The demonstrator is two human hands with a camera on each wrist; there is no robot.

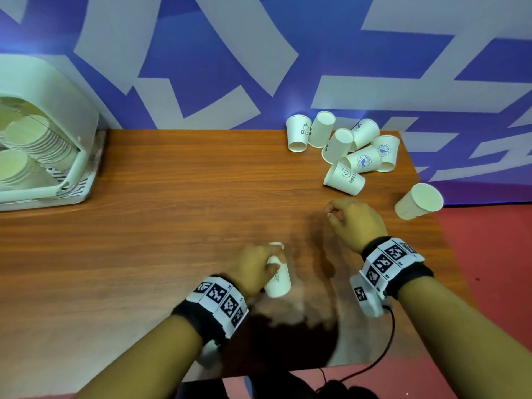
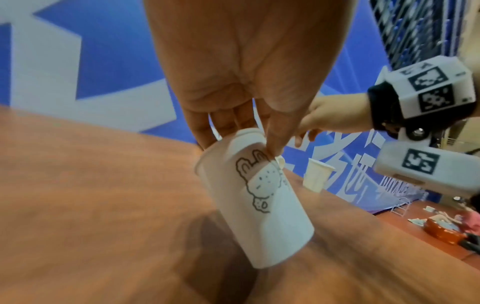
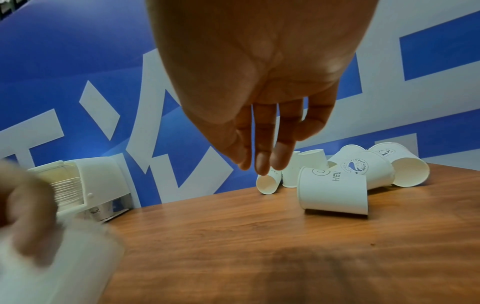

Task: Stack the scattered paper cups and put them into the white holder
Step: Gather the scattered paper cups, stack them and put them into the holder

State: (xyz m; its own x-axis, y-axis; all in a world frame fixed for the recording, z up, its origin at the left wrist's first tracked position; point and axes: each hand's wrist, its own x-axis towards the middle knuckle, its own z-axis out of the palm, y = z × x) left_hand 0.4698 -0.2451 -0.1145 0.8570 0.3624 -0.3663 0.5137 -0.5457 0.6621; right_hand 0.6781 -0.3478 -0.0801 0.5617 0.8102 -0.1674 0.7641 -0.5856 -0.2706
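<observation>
My left hand (image 1: 256, 269) grips a white paper cup with a rabbit drawing (image 2: 259, 201) near the front middle of the table; fingers and thumb pinch it at its upper end, and the cup (image 1: 277, 279) tilts above the wood. My right hand (image 1: 352, 218) hovers empty over the table, its fingers (image 3: 262, 162) hanging loose. Several white paper cups (image 1: 349, 148) lie scattered at the far right corner, the closest marked with a smiley (image 3: 333, 189). One more cup (image 1: 419, 201) lies at the right edge. The white holder (image 1: 43, 131) stands at far left with stacked cups inside.
The wooden table (image 1: 187, 197) has bare room between the holder and the cup pile. A blue and white wall (image 1: 216, 67) runs close behind. The right table edge drops to a red floor (image 1: 489, 269). A black cable (image 1: 383, 355) hangs from my right wrist.
</observation>
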